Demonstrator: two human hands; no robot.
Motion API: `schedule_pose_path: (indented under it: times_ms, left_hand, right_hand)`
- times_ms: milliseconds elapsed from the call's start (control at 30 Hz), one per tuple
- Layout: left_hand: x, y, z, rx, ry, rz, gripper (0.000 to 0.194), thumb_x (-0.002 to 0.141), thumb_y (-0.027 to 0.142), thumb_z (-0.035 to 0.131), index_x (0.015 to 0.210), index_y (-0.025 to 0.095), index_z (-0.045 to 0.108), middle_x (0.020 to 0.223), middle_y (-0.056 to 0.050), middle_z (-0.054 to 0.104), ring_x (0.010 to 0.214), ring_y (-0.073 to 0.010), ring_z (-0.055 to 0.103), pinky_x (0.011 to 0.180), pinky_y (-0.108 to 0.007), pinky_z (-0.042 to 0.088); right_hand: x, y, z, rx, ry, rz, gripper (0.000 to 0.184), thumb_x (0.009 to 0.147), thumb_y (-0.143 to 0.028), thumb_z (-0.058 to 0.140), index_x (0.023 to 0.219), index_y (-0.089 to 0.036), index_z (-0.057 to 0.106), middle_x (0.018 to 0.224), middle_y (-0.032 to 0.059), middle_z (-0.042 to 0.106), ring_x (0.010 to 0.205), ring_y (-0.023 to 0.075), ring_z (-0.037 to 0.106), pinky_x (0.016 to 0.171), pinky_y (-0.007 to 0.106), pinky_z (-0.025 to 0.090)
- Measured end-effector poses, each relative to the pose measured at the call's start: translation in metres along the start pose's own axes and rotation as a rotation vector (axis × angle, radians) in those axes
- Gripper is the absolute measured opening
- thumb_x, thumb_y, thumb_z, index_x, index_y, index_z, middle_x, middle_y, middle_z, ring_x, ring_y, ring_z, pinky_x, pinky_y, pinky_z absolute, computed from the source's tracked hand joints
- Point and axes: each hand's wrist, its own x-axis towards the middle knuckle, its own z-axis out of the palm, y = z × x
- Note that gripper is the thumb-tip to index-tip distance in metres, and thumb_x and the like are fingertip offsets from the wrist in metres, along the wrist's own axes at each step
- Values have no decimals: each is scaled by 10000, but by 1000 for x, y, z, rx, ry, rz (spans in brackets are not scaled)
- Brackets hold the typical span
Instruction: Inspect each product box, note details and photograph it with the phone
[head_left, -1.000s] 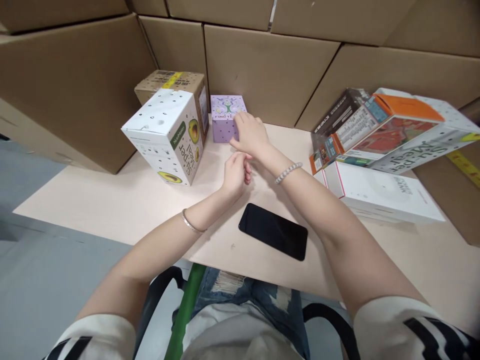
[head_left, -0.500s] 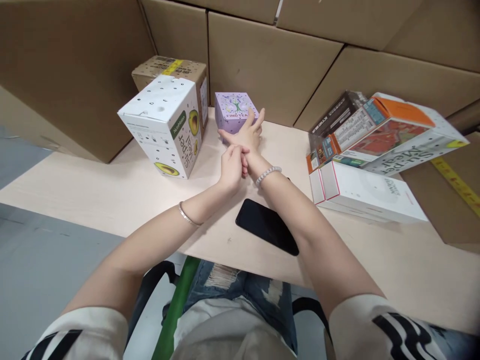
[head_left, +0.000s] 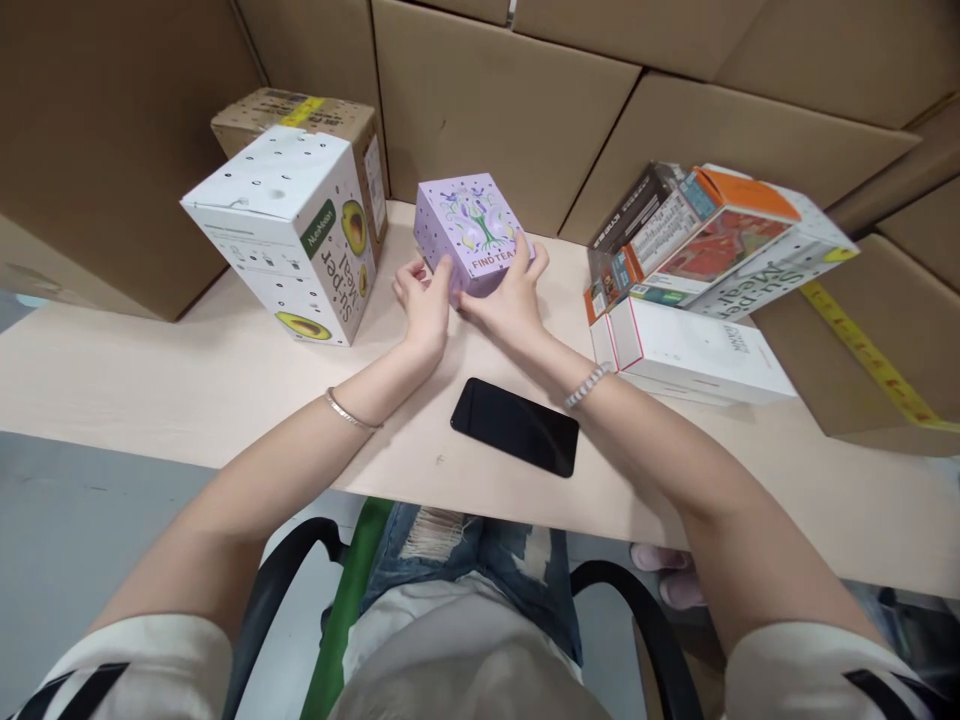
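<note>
A purple tea box (head_left: 465,225) with a tree design and "FIND TEA" on its top is between my two hands. My left hand (head_left: 426,310) is at its near left corner, with the thumb against the front and the other fingers curled by the left side. My right hand (head_left: 514,295) grips the near right corner, thumb low on the front and fingers over the right edge. Whether the box's base touches the table is hidden. A black phone (head_left: 516,427) lies face up on the table, nearer to me than the box.
To the left stand a white avocado-print box (head_left: 255,240) and a brown carton (head_left: 367,125) behind it. Several boxes lean at the right, with a white box (head_left: 697,350) in front. Large cardboard boxes (head_left: 495,110) wall the back of the pale wooden table (head_left: 135,385).
My left hand has let go of my right wrist and moved to the tea box. Both hands are now on the box, which looks nearer and slightly turned. The view has shifted right.
</note>
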Motion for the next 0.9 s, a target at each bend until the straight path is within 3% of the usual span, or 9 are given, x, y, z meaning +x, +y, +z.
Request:
schedule_pose_path:
  times_ms: [100, 167, 367, 467, 567, 667, 767, 900]
  left_hand:
    - [-5, 0, 2, -52, -225, -30, 282, 1008, 372, 769, 1187, 174, 680, 1372, -152, 744, 1368, -267, 707, 1167, -362, 560]
    - [-10, 0, 4, -71, -365, -51, 309, 988, 349, 797, 1216, 159, 712, 1362, -155, 767, 1361, -293, 725, 1184, -400, 567]
    - [-5, 3, 3, -20, -424, -113, 285, 908, 262, 805, 1167, 166, 735, 1332, -130, 810, 1271, -279, 772, 1066, -339, 632]
    - [0, 4, 2, -38, -485, -122, 560, 796, 201, 857, 1329, 174, 688, 1307, -138, 809, 1226, -291, 782, 1020, -342, 644]
    - [2, 5, 2, -54, -508, -125, 821, 735, 109, 849, 1507, 192, 579, 1340, -138, 772, 1275, -321, 758, 1101, -418, 622]
    - [3, 5, 0, -63, -518, -129, 1036, 719, 50, 818, 1652, 263, 421, 1379, -122, 730, 1373, -349, 708, 1188, -501, 574]
    - [5, 5, -3, -63, -563, -122, 1254, 644, -26, 815, 1714, 354, 282, 1402, -104, 711, 1418, -356, 678, 1204, -519, 572]
    - [8, 3, -6, -25, -653, -71, 1247, 558, -85, 796, 1663, 322, 383, 1506, -114, 652, 1540, -388, 572, 1247, -522, 548]
  right_hand:
    - [-21, 7, -9, 53, 28, 26, 1250, 788, -415, 905, 1721, -174, 109, 1710, 317, 231, 1610, 410, 427, 1259, 590, 471]
    - [-33, 11, -18, 65, 33, 49, 1266, 768, -402, 910, 1715, -147, 111, 1706, 325, 231, 1604, 409, 437, 1266, 577, 471]
    - [-71, 21, -66, -63, -121, -56, 1199, 821, -324, 823, 1753, -130, 95, 1755, 314, 281, 1556, 427, 499, 1204, 582, 527]
    - [-91, 23, -96, -387, -214, -49, 1031, 880, -286, 751, 1743, -59, 235, 1657, 348, 482, 1409, 490, 608, 1074, 627, 578]
    - [-105, 26, -112, -589, -289, 56, 763, 981, -323, 642, 1619, 56, 462, 1310, 373, 719, 1242, 502, 689, 955, 610, 589]
    - [-110, 32, -113, -644, -358, 83, 450, 1044, -288, 503, 1318, -25, 743, 1162, 342, 762, 1118, 472, 740, 821, 528, 582]
    - [-110, 34, -113, -672, -369, 128, 399, 1030, -165, 426, 1194, -78, 780, 1170, 322, 763, 981, 425, 782, 721, 469, 538]
    - [-107, 34, -124, -555, -388, 230, 242, 1001, -207, 548, 1160, -119, 708, 1112, 266, 783, 973, 416, 779, 736, 441, 500]
